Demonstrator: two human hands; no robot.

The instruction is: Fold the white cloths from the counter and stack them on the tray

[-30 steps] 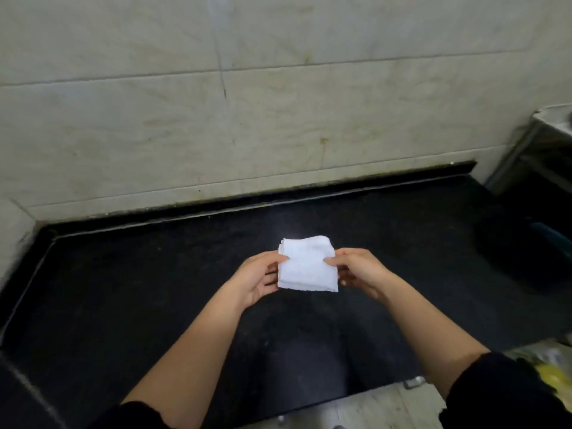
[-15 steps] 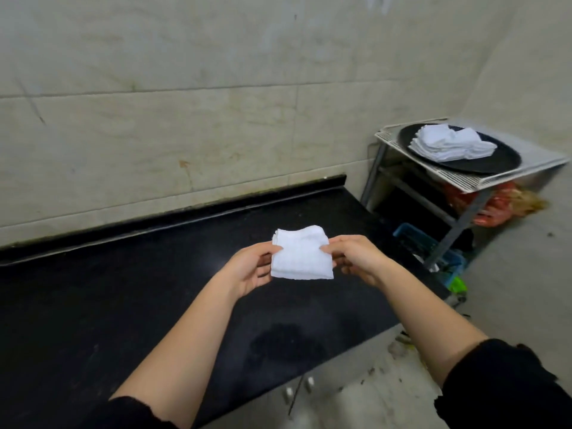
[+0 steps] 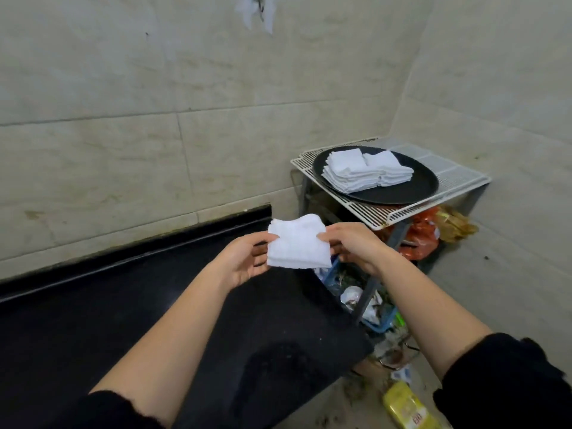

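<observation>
A small folded white cloth [image 3: 297, 244] hangs in the air above the right end of the black counter [image 3: 130, 320]. My left hand [image 3: 243, 260] pinches its left edge and my right hand [image 3: 353, 244] pinches its right edge. To the upper right, a round black tray [image 3: 402, 195] rests on a white wire rack [image 3: 414, 209]. Two stacks of folded white cloths [image 3: 366, 171] lie side by side on the tray.
Tiled walls meet in a corner behind the rack. Under the rack sit orange and brown bags [image 3: 427, 233] and a blue crate [image 3: 376, 320] of rubbish. A yellow packet [image 3: 408, 408] lies on the floor at lower right.
The view has swung right, bringing the tray and rack into sight. Both hands, still holding the folded cloth, have moved right to the counter's end, nearer the tray.
</observation>
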